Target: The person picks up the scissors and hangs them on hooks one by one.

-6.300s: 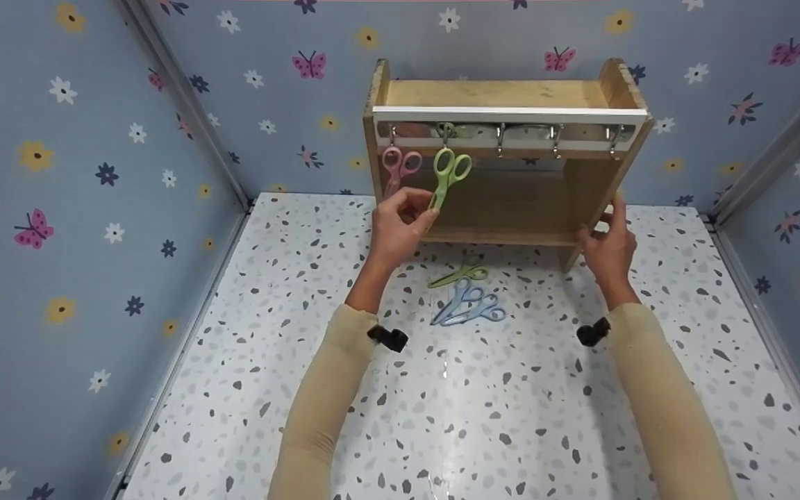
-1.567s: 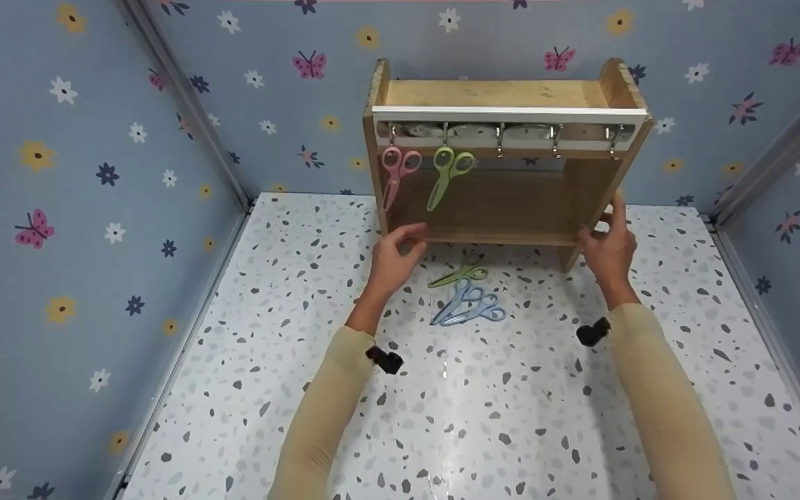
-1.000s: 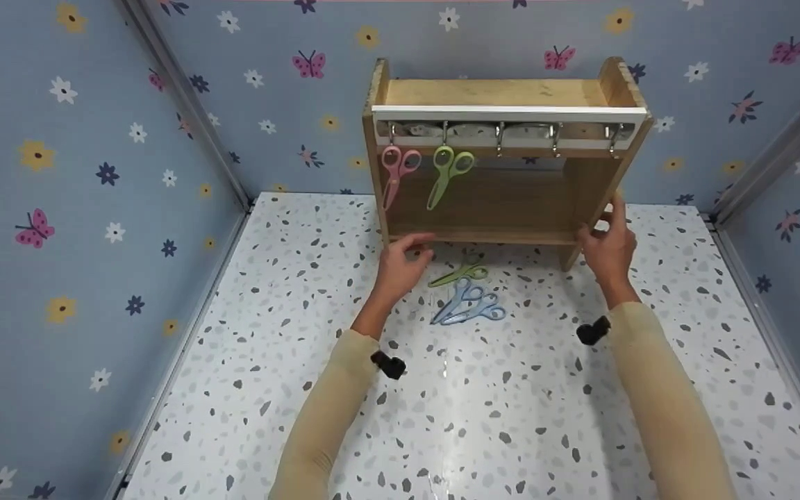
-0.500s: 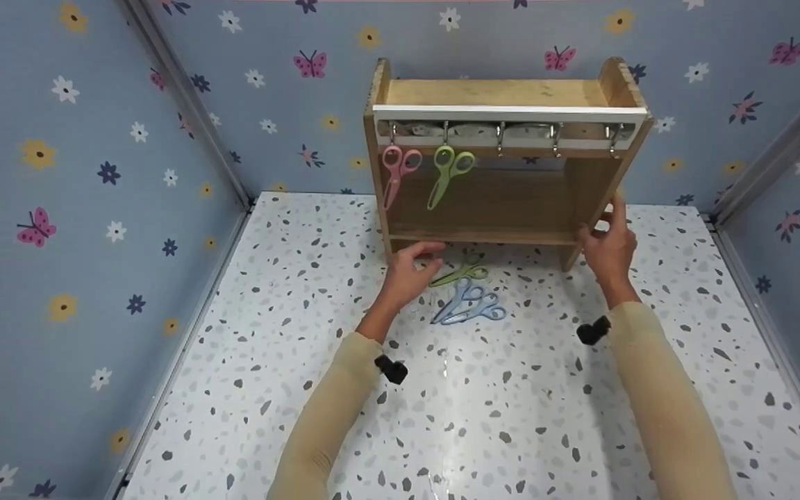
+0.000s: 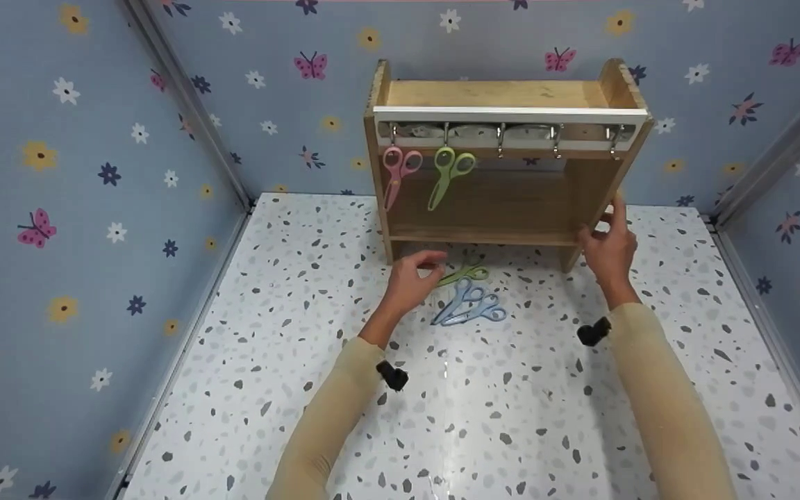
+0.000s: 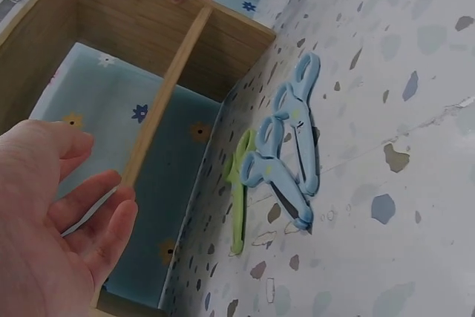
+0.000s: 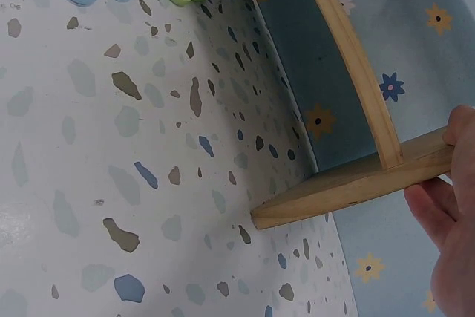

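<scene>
A wooden shelf [image 5: 504,239] with a row of metal hooks stands against the back wall. Pink scissors [image 5: 394,179] hang on its leftmost hook, green scissors [image 5: 443,182] on the second. On the tabletop below lie a second pair of green scissors [image 5: 473,273] and two pairs of light blue scissors [image 5: 459,300]. My left hand [image 5: 410,283] hovers by the lying green scissors with loosely bent fingers; in the left wrist view that hand [image 6: 48,220] holds nothing. With thumb and fingers my right hand [image 5: 610,251] grips the shelf's right side panel [image 7: 349,187].
The speckled white tabletop [image 5: 511,417] spreads out in front of the shelf. Flowered blue walls [image 5: 60,264] enclose it at the left, back and right. Three more hooks [image 5: 556,142] on the rail carry nothing.
My left hand released the green scissors, which now hang on the second hook, then came down toward the green scissors on the table. The right hand stayed on the side panel.
</scene>
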The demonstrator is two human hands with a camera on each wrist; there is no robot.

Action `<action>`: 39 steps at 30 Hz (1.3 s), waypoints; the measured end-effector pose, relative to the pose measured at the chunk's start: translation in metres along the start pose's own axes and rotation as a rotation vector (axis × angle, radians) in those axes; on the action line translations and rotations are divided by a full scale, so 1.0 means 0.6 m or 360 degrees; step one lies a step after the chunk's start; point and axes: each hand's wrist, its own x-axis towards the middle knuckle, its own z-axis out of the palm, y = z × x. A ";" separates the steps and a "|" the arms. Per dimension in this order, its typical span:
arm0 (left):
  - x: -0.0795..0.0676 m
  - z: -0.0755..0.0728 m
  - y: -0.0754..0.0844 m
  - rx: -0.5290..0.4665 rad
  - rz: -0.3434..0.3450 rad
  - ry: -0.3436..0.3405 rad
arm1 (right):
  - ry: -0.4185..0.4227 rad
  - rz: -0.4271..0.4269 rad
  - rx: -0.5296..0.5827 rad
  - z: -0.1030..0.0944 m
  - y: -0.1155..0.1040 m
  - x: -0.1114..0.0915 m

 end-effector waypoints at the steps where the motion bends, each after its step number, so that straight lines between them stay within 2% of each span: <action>1: -0.001 0.002 -0.002 0.0012 -0.0008 -0.0017 | 0.0007 -0.0009 -0.0011 0.000 0.001 0.000; 6: -0.006 0.010 -0.009 0.0089 -0.0033 -0.0087 | 0.0013 -0.0014 -0.0023 0.000 0.003 0.000; 11: -0.011 0.015 -0.010 0.0100 -0.0032 -0.0097 | -0.0008 0.0012 -0.0006 0.000 -0.001 0.000; 19: -0.016 0.022 -0.011 0.0238 -0.0097 -0.0090 | -0.0021 0.0031 0.0013 -0.001 -0.004 0.001; 27: -0.019 0.025 -0.018 0.0277 -0.0092 -0.0150 | -0.0011 0.0011 -0.0015 0.000 -0.003 0.002; 33: -0.020 0.030 -0.019 0.0368 -0.0145 -0.0172 | 0.0030 -0.0055 -0.0004 0.002 0.001 -0.001; 39: -0.023 0.036 -0.023 0.0521 -0.0156 -0.0170 | 0.0028 -0.0037 0.0002 0.002 -0.001 0.000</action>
